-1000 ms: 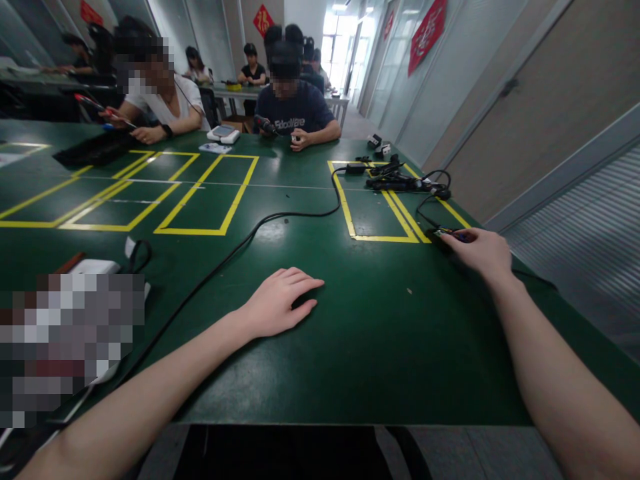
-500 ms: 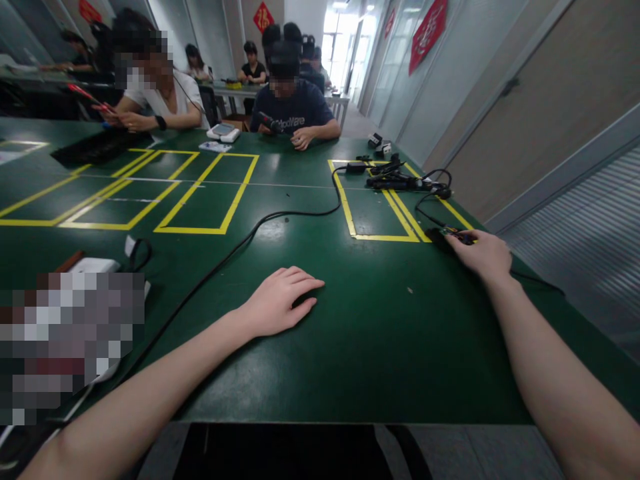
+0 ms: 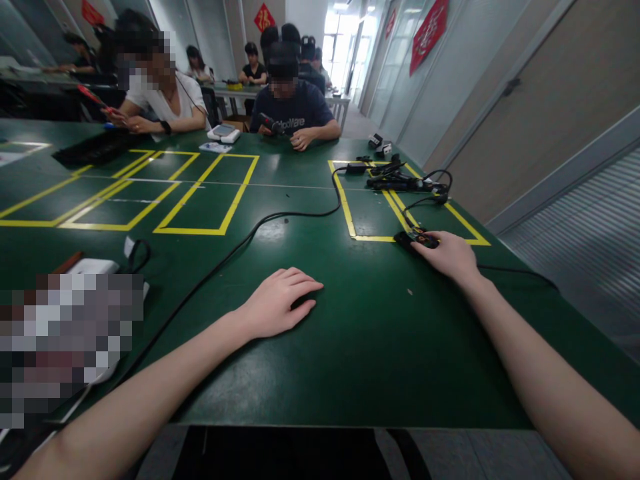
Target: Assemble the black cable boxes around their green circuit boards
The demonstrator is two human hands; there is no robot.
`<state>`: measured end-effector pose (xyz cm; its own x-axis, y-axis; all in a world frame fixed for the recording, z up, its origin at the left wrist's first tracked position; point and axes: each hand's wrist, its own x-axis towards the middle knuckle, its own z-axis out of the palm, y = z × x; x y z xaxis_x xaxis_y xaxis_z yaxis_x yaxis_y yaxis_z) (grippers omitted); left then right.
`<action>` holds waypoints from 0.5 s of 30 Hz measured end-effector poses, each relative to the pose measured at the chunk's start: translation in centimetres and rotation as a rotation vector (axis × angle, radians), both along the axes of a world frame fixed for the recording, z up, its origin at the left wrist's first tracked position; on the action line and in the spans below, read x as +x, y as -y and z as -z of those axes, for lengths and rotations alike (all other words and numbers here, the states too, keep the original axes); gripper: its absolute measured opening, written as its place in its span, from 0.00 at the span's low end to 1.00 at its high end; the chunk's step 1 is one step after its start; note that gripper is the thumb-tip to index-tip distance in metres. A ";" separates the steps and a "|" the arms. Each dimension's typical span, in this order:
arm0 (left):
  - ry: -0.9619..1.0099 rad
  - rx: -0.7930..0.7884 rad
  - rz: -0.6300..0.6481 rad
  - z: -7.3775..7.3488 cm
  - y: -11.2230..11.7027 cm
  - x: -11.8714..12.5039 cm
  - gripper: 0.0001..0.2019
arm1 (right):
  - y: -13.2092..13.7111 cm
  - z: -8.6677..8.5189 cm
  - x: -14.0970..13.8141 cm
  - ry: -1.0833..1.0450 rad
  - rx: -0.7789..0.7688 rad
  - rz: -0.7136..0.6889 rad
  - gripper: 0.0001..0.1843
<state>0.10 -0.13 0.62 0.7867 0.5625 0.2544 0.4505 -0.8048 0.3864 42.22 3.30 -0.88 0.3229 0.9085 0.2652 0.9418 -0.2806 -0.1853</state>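
My left hand [image 3: 281, 301] lies palm down on the green table [image 3: 360, 360], fingers stretched out and holding nothing. Over to the right, my right hand [image 3: 453, 255] grips a small black device [image 3: 406, 240] with yellow and green details on top. Its exact kind is too small to make out, and my fingers cover part of it. A thin black cable [image 3: 520, 269] trails right from beneath this hand. Just beyond the device is a tangle of black cables [image 3: 393, 179], lying over yellow tape outlines [image 3: 380, 238] on the tabletop.
A long black cord [image 3: 220, 263] crosses the table from the adapter [image 3: 356, 168] to the lower left. On the left stand a white box [image 3: 93, 265] and a blurred-out object [image 3: 75, 340]. Two people sit across, near a white device [image 3: 224, 133] and a black tray [image 3: 95, 148].
My right hand has moved left with the black device, now over the yellow tape's near corner. My left hand stays put. The person across at left has shifted a red tool slightly.
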 end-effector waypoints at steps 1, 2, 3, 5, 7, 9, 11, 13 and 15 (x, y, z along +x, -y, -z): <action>0.001 -0.001 -0.001 0.0 0.0 0.0 0.15 | 0.0 0.0 -1.1 -0.012 -0.009 -0.016 0.27; 0.002 -0.001 -0.003 0.0 0.0 0.0 0.15 | 0.1 0.1 -2.2 -0.022 -0.009 -0.053 0.26; 0.003 -0.001 -0.005 0.0 0.0 0.0 0.15 | 0.2 0.1 -3.3 -0.031 0.001 -0.108 0.25; 0.004 -0.003 -0.004 0.1 0.0 0.0 0.15 | 0.6 0.2 -5.5 -0.058 0.041 -0.255 0.22; 0.017 -0.004 -0.003 0.2 0.1 0.0 0.16 | 1.3 0.2 -7.8 -0.104 0.082 -0.444 0.19; 0.066 0.011 -0.007 0.3 0.1 0.0 0.17 | 2.4 -0.1 -10.1 -0.147 0.076 -0.644 0.16; 0.145 0.045 -0.012 0.2 0.2 -0.1 0.18 | 3.8 -0.6 -12.3 -0.197 0.024 -0.838 0.15; 0.230 0.084 0.013 -0.2 0.3 -0.2 0.19 | 5.4 -1.1 -14.3 -0.257 -0.040 -1.032 0.15; 0.297 0.108 0.095 -0.6 0.5 -0.3 0.18 | 6.8 -1.5 -15.8 -0.297 -0.117 -1.200 0.16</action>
<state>-0.18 -0.59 1.23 0.7168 0.4476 0.5347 0.2519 -0.8812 0.4000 26.44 -3.51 0.57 -0.6948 0.6840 0.2220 0.5399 0.7001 -0.4674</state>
